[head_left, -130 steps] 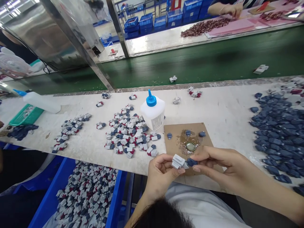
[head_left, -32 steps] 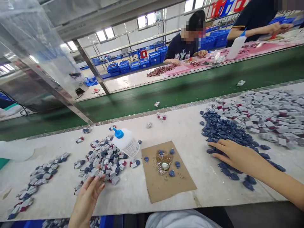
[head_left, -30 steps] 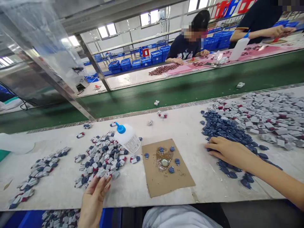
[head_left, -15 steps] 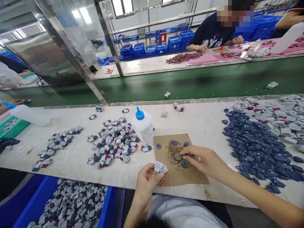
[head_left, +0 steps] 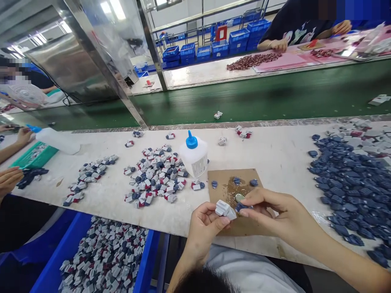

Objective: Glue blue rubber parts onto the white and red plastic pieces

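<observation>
My left hand (head_left: 205,228) pinches a light grey plastic piece (head_left: 225,209) above the near edge of a brown cardboard sheet (head_left: 220,226). Close beside it, my right hand (head_left: 276,209) has thumb and fingers closed on a small dark blue piece (head_left: 241,207). Whether the two pieces touch, I cannot tell. Just behind the fingertips, a round shallow cap (head_left: 239,197) rests on a wet patch of the cardboard. Several more blue pieces lie along the sheet's far side, among them one blue piece (head_left: 253,183) at the right.
A white bottle with blue nozzle (head_left: 195,158) stands behind the cardboard. Grey, red and blue assembled pieces (head_left: 159,175) lie heaped left; dark blue pieces (head_left: 348,183) heap right. A blue bin (head_left: 146,252) holds many assemblies. Beyond runs a green belt (head_left: 195,108). A co-worker's hand (head_left: 10,179) shows left.
My right hand has come away from the cap toward the grey piece, with a blue piece at its fingertips. My left hand still holds the grey piece. The camera view has shifted left.
</observation>
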Tool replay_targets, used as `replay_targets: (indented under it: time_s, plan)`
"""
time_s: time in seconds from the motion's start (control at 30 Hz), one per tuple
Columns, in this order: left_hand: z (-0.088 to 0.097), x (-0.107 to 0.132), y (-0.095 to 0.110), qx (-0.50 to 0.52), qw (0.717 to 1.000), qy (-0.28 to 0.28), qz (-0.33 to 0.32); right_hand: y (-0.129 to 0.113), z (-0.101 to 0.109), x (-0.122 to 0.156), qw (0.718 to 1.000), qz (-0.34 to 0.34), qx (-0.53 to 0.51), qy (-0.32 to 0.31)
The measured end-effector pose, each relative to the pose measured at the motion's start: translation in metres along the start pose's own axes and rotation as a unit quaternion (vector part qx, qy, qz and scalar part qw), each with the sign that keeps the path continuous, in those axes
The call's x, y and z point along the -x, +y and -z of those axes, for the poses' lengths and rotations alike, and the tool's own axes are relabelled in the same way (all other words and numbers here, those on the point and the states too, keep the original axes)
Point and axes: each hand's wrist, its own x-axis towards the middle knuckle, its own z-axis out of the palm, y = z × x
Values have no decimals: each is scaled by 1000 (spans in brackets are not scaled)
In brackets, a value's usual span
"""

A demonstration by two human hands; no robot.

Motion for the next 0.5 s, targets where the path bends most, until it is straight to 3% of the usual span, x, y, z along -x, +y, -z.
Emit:
replay_targets:
  time_s: [0.2, 0.37, 0.5]
  plan:
    - [-4, 2, 3, -2, 1000, -20, -23, -7, -3, 2, 1000, -4, -8, -16]
    - [-3, 8, 9, -59, 996, -38, -54, -9, 4, 2, 992, -25, -5, -126]
    - [1, 11, 12, -103, 990, -66, -73, -15, 9, -1, 978, -2, 22, -206]
